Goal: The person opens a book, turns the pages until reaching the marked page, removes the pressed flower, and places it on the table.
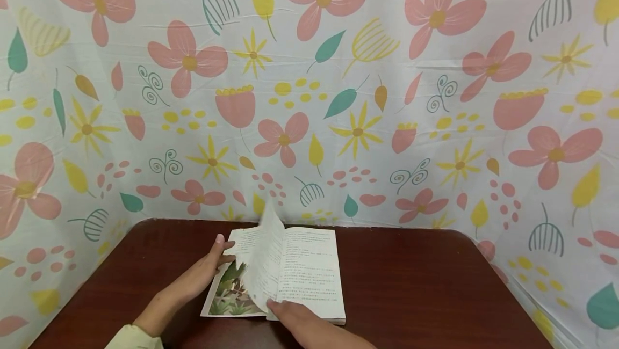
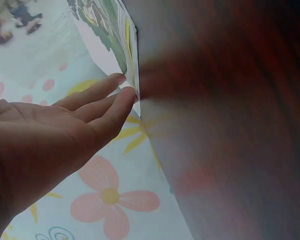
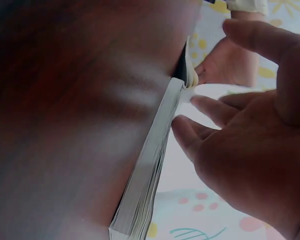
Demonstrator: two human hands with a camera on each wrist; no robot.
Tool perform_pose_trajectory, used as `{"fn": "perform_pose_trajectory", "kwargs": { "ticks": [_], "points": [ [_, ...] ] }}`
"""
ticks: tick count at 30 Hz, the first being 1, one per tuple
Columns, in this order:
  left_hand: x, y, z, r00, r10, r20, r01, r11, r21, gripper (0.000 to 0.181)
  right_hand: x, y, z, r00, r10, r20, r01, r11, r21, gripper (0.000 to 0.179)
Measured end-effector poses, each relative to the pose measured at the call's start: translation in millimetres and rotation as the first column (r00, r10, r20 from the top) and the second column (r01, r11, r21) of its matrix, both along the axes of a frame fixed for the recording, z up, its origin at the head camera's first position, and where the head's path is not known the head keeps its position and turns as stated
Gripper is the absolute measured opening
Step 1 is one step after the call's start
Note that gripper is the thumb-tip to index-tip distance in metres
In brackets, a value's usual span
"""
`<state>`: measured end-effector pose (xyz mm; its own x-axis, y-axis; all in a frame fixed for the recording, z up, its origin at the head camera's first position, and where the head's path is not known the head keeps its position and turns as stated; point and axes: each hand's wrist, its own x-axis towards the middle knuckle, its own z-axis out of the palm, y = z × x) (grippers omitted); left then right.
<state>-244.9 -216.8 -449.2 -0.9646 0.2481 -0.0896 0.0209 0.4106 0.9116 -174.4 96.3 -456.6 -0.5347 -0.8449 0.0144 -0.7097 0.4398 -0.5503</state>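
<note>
An open book (image 1: 309,274) lies on the table, with text on its right side and a colour picture (image 1: 229,290) at the lower left. One blurred page (image 1: 266,263) stands up between the two sides. At the book's left edge is my left hand (image 1: 193,276), its fingers extended over the margin; the left wrist view has its fingertips (image 2: 127,95) right at the book's edge. My right hand (image 1: 309,322) reaches in from below, fingertips at the lower edge near the spine. In the right wrist view its fingers (image 3: 187,135) are fairly straight against the pages.
The book rests on a dark reddish-brown table (image 1: 411,284), with tabletop to both sides of it. Behind the table and along its sides hangs a white curtain (image 1: 309,139) printed with flowers and leaves. A pale sleeve (image 1: 132,338) covers the left forearm.
</note>
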Motion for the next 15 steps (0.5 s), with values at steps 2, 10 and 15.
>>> {"fn": "perform_pose_trajectory", "kwargs": {
  "ticks": [2, 10, 15],
  "points": [
    [0.1, -1.1, 0.9, 1.0, 0.002, 0.005, -0.002, 1.0, -0.002, 0.082, 1.2, 0.3, -1.9, 0.995, 0.024, -0.101, -0.021, 0.999, 0.037, 0.081],
    [5.3, 7.6, -2.9, 0.981, -0.048, -0.189, -0.02, 0.94, -0.34, 0.113, 1.1, 4.9, -1.4, 0.969, 0.055, -0.241, -0.042, 0.997, 0.058, 0.077],
    [13.2, 8.5, -6.9, 0.922, -0.221, -0.318, 0.036, 0.867, -0.497, 0.104, -3.0, 10.9, 3.0, 0.971, 0.004, -0.238, 0.013, 0.997, 0.071, 0.076]
  ]
}}
